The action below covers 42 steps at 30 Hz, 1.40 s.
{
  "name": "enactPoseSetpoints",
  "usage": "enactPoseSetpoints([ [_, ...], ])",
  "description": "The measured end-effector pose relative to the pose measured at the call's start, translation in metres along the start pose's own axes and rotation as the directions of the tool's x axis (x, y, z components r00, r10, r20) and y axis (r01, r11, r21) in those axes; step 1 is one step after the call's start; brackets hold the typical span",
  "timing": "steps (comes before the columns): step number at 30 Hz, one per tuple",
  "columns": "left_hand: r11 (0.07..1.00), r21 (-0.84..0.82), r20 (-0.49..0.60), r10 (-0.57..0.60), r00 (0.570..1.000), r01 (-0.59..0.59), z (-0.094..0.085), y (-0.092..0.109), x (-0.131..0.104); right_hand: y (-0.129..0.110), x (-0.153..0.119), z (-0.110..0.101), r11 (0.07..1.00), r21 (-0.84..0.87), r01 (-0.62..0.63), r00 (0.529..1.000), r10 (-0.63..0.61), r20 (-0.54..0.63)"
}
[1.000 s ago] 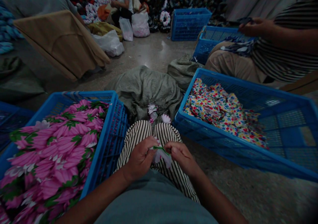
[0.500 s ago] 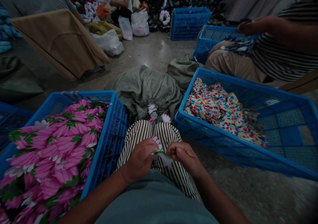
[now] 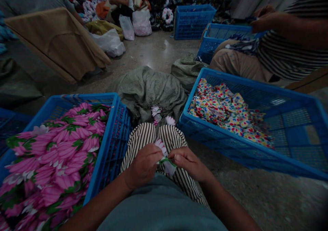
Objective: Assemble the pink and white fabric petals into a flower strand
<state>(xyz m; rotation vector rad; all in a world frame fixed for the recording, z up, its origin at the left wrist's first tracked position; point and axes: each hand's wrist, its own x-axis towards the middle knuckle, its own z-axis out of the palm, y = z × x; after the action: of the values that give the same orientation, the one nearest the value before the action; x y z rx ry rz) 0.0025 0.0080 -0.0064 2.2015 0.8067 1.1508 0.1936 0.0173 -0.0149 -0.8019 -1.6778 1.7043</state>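
Above my lap in striped trousers (image 3: 143, 137), a pink and white petal-shaped fabric piece (image 3: 169, 168) with a green edge stretches between my two hands. My left hand (image 3: 146, 162) pinches its left side, with white and pink petal tips showing above the fingers. On the other side, my right hand (image 3: 187, 161) is closed on the green edge with thumb and fingertips. The fingers hide part of the piece. Similar pink and green petal pieces (image 3: 74, 149) fill a blue crate (image 3: 98, 162) at my left.
At right stands a blue crate (image 3: 230, 149) holding colourful patterned fabric pieces (image 3: 225, 111). A grey-green woven sack (image 3: 151, 87) lies before my knees, with a few petal pieces beside it. A co-worker in a striped shirt (image 3: 289, 50) sits at right; a brown-covered board (image 3: 56, 43) leans at left.
My right hand has moved slightly left, onto the fabric's green edge. More of the pink and white petals shows between my hands. The view has shifted a little.
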Motion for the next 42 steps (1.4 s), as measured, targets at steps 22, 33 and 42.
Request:
enactPoseSetpoints([
  [22, -0.001, -0.728, 0.391, -0.822, 0.414, 0.686, 0.01, 0.02, 0.02, 0.015, 0.008, 0.018, 0.872, 0.481, -0.088, 0.905, 0.272, -0.327],
  [33, -0.054, -0.753, 0.393, -0.837, 0.382, 0.656, 0.005, 0.027, 0.024, 0.003, 0.001, 0.012, 0.998, -0.02, 0.052, 0.904, -0.055, -0.424],
  [42, -0.107, -0.767, 0.429, -0.819, 0.381, 0.633, 0.001, 0.03, 0.022, -0.005, 0.003, -0.004, 0.921, -0.374, 0.11, 0.968, -0.186, -0.171],
])
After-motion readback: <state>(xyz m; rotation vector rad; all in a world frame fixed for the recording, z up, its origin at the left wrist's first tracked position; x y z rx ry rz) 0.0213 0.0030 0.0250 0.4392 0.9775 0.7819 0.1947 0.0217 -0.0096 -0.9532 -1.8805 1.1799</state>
